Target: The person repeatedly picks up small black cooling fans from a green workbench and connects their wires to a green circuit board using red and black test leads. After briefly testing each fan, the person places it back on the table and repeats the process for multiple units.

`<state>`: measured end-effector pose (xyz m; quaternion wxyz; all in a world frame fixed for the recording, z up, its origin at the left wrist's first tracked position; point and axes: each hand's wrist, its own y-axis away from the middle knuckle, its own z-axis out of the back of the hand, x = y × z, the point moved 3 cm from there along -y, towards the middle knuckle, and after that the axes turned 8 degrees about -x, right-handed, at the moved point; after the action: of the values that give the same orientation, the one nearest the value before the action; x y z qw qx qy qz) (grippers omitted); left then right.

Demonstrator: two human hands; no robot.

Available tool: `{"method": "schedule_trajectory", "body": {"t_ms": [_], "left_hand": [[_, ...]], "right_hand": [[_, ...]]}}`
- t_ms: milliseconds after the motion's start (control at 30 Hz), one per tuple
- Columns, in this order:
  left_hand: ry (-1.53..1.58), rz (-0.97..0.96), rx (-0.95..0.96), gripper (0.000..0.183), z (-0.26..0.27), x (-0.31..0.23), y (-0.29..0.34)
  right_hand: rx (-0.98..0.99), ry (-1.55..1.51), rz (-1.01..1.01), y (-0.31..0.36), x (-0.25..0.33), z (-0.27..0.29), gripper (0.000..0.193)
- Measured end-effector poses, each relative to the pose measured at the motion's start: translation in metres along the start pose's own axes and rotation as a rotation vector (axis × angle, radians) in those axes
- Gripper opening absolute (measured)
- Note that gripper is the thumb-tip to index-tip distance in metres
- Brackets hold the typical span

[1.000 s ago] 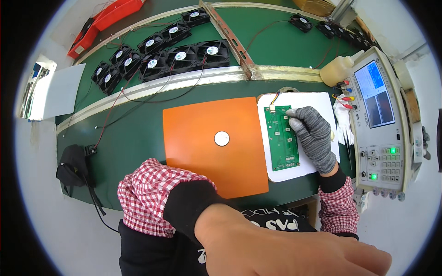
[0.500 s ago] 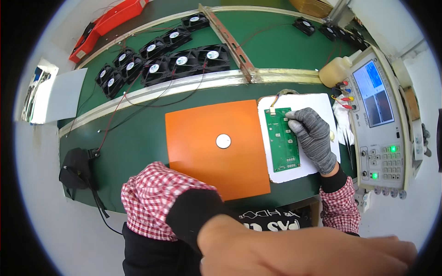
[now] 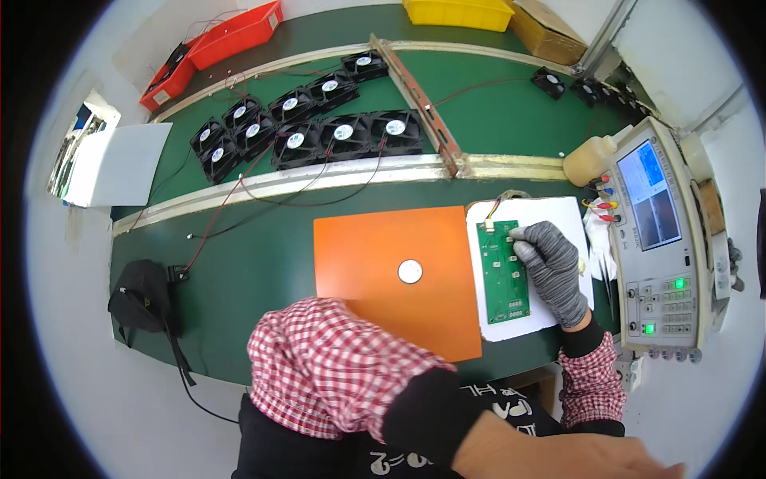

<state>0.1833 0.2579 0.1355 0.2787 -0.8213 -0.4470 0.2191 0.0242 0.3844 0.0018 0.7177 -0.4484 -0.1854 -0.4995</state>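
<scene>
A green circuit board [image 3: 503, 275] lies on a white pad [image 3: 542, 323], a wire plug at its top end. My right hand [image 3: 552, 271], in a grey knitted glove, rests over the board's upper right side. Its thumb and fingertips come together at the board's face; whatever they pinch is too small to make out. My bare left hand [image 3: 550, 455] is close to the camera at the lower edge, its arm crossing in front of my body to the right. The fingers of that hand are mostly cut off by the frame.
Left of the pad lies an orange sheet [image 3: 367, 279] with a white disc [image 3: 409, 271]. A bench instrument [image 3: 646, 271] with a lit screen stands right, beside a bottle [image 3: 589, 161] and a white glove [image 3: 598, 239]. Several black fans [image 3: 343, 132] with trailing wires sit behind a rail.
The whole view has shifted, so the bench appears lower and further right. My left hand has dropped further out at the lower edge. The right hand stays at the circuit board.
</scene>
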Motion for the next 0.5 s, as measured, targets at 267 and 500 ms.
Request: {"method": "schedule_trajectory", "body": {"t_ms": [267, 500], "left_hand": [[-0.699, 0.609, 0.305, 0.037, 0.062, -0.125, -0.006], [-0.486, 0.387, 0.131, 0.04, 0.04, -0.096, -0.011]], "right_hand": [[0.02, 0.021, 0.095, -0.001, -0.006, -0.001, 0.013], [0.019, 0.0, 0.081, -0.002, -0.001, -0.006, 0.012]]}}
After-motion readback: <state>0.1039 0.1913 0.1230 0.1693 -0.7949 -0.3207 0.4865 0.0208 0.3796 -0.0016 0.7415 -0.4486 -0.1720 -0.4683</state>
